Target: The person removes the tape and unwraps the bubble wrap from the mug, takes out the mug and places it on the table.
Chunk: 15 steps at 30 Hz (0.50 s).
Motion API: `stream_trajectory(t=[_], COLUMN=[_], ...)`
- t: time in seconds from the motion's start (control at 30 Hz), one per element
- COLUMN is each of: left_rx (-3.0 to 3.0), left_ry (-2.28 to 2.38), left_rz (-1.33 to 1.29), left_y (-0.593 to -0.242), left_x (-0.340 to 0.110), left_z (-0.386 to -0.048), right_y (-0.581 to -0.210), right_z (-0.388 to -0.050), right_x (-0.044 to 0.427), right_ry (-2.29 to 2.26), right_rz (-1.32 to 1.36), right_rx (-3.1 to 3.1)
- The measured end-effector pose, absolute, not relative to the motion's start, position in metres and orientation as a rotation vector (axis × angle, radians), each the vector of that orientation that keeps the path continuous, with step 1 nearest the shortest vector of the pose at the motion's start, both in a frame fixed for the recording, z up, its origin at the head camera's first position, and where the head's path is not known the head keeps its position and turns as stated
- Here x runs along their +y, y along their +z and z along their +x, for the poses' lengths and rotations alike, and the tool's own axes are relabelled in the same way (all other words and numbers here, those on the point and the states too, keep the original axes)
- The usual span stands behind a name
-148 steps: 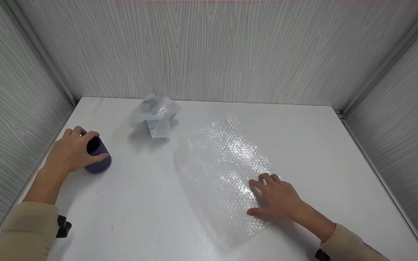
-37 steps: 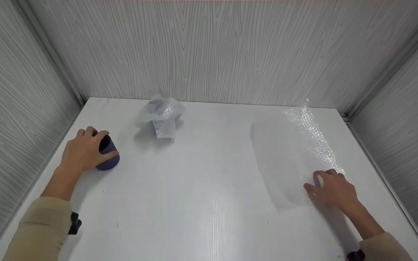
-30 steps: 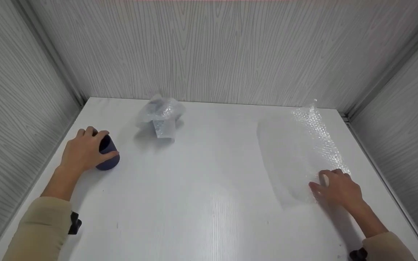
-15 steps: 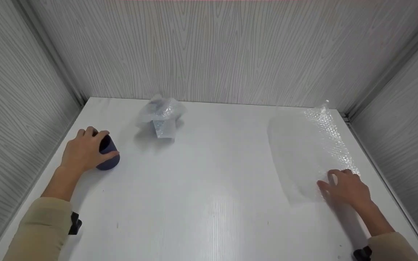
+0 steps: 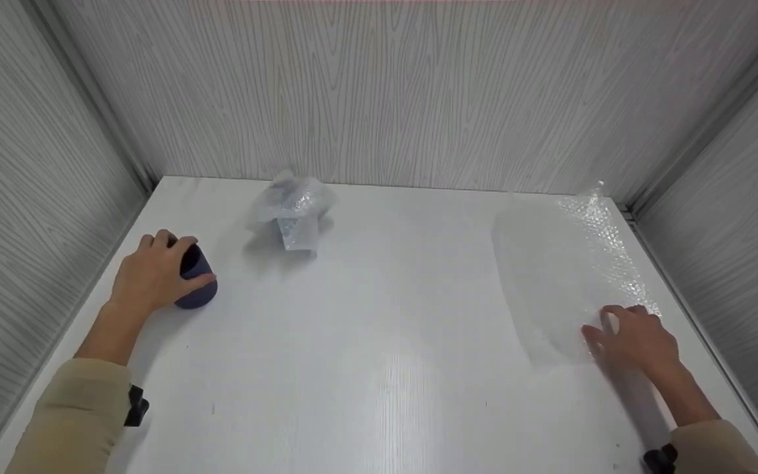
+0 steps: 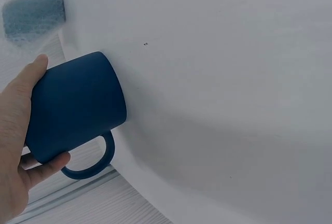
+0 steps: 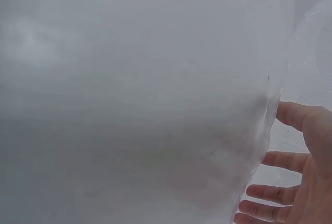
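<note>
Mug (image 6: 78, 105) sits over on the left of the white table (image 5: 366, 329), clasped near its rim by the left hand (image 5: 150, 273), while the right hand (image 5: 639, 339), loosely spread, touches bubble wrap (image 5: 556, 276) at right.

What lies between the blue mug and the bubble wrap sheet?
In the head view, only bare white tabletop lies between the mug and the sheet; the wrapped bundle sits farther back.

Cannot see all of the mug (image 5: 198, 296) behind the left hand (image 5: 149, 273), head view's left; cannot identify contents of the wrapped bundle (image 5: 297, 207), left of centre.
</note>
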<state>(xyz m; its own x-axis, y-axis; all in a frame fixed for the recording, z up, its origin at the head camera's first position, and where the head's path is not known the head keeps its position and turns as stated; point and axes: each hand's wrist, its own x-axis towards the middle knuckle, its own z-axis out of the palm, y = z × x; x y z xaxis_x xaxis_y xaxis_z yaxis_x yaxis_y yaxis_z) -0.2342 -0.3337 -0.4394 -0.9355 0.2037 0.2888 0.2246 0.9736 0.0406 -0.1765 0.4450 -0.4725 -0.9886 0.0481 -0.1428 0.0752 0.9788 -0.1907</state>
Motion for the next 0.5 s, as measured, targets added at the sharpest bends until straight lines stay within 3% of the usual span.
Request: stream_trajectory(t=[0.5], left_rx=[-2.745], left_ry=[0.019], left_rz=[-0.217], left_y=[-0.434], left_x=[-0.315], left_z=[-0.238], right_y=[-0.461], right_z=[-0.176], right_x=[0.416], right_ry=[-0.330], right_rz=[0.062], right_rx=[3.164])
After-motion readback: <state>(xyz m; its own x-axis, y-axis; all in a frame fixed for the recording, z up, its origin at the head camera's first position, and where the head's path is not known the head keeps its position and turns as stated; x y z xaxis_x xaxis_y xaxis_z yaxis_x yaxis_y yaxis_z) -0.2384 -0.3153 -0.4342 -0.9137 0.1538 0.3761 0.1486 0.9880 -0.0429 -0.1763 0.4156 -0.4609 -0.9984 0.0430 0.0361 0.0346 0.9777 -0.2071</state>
